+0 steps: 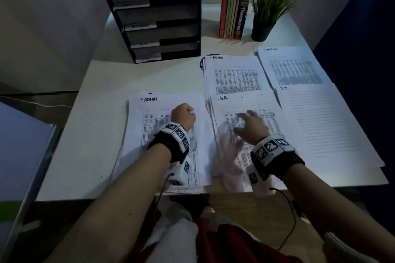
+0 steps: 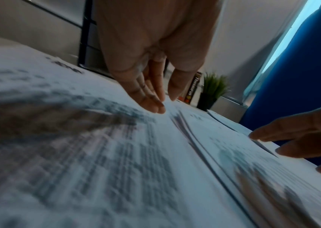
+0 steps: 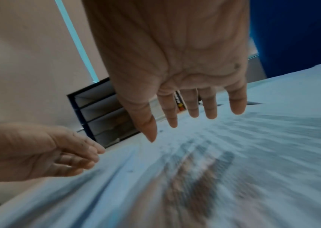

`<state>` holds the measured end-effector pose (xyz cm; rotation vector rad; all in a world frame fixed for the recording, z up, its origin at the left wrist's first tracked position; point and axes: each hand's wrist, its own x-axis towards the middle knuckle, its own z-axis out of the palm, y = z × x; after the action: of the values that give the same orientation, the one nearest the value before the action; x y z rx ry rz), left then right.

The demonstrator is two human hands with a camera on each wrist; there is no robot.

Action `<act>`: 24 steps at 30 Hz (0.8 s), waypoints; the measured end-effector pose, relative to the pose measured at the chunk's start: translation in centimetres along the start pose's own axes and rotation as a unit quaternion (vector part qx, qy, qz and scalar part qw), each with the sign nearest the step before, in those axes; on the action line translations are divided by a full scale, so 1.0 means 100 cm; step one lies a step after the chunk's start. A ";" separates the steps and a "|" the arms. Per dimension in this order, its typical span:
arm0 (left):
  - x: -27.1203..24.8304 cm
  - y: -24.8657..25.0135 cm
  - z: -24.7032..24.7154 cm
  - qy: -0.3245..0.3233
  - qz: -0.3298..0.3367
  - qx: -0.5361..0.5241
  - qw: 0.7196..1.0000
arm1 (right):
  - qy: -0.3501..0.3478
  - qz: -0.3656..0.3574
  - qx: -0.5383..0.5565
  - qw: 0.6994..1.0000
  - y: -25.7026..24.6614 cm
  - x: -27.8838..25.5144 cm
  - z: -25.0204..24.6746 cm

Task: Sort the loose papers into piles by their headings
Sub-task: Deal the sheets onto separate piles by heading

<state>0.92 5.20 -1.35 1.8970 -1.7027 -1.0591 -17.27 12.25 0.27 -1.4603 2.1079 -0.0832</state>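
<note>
The HR pile (image 1: 245, 126) lies at the near edge of the white table (image 1: 96, 134) and serves as the landmark here. Just left of it, edge to edge, sits the unsorted stack (image 1: 166, 134), whose top sheet is headed ADMIN. Behind the HR pile lies the ADMIN pile (image 1: 233, 74), its near edge tucked under the HR sheets; to the right of the HR pile is the IT pile (image 1: 324, 124), and diagonally behind and right of it a fourth pile (image 1: 292, 66) whose heading is too blurred to read. The right hand (image 1: 250, 126) hovers over the middle of the HR pile, released, with fingers (image 3: 210, 106) straight and spread and nothing between them; the paper under it is smeared by blur, so I cannot tell whether the fingertips touch the sheet. The left hand (image 1: 183, 116) is over the unsorted stack, just left of the HR pile's left edge; its fingers (image 2: 151, 101) hang loosely bent towards the top sheet and grasp nothing. Far behind and left of the HR pile stands a black tray rack (image 1: 154, 17) with labelled shelves; straight behind it stand upright books (image 1: 233, 8), with a potted plant (image 1: 265, 10) just to their right.
</note>
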 end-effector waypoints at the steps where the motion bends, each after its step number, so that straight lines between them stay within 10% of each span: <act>1: 0.006 -0.006 -0.014 0.013 0.000 0.003 1.000 | 0.004 -0.027 0.015 1.000 -0.016 0.004 0.000; 13: 0.076 -0.087 -0.137 0.008 0.021 0.145 0.989 | -0.028 -0.143 0.034 0.989 -0.163 0.038 0.043; 24: 0.110 -0.109 -0.136 -0.089 0.111 0.239 0.960 | -0.033 -0.143 -0.142 0.979 -0.168 0.045 0.088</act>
<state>18.16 -5.94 -3.38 1.8505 -2.3870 -0.8008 0.00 3.80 -2.91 -1.9019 1.9012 0.1631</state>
